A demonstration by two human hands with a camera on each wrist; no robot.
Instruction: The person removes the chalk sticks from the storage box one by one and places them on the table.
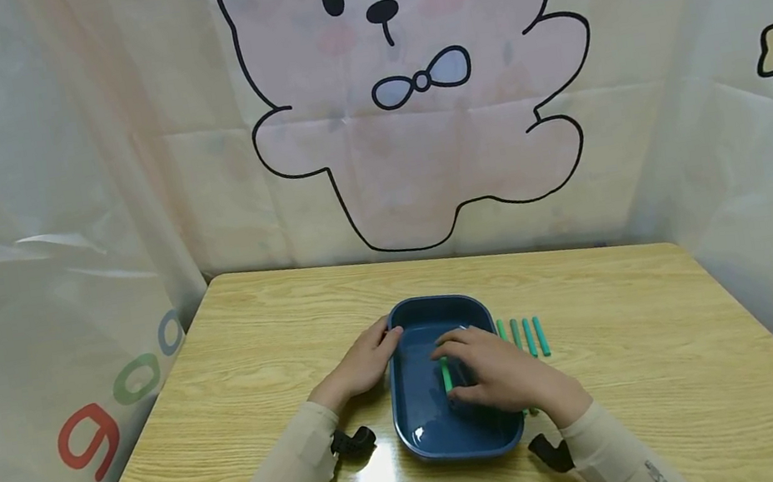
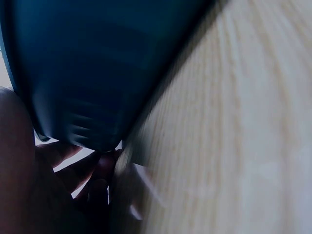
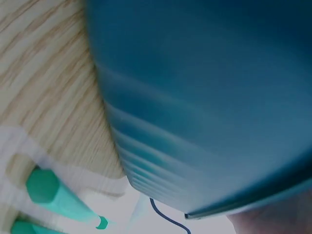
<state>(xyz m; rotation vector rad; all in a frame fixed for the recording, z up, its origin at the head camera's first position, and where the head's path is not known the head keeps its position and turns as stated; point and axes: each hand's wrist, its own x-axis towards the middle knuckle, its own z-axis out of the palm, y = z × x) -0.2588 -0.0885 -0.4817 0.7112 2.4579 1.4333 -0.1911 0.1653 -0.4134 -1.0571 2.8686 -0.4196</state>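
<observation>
A deep blue plastic tray (image 1: 425, 437) with rounded corners sits on the table. My left hand (image 1: 362, 363) grips its left side near the far end, thumb over the rim and fingers along the outer wall; the left wrist view shows those fingers (image 2: 73, 170) low against the tray. Inside the tray, my right hand (image 1: 493, 367) pinches a slim green stick (image 1: 446, 375) lengthwise between thumb and fingertips. The right wrist view has the tray's outer wall (image 3: 195, 112) filling most of it, hiding the fingers.
Several green and teal sticks (image 1: 529, 336) lie side by side just right of the tray; close up, one teal stick (image 3: 58, 192) has a six-sided end. The wooden table (image 1: 277, 317) meets a printed curtain behind. Black straps (image 1: 353, 442) hang at both wrists.
</observation>
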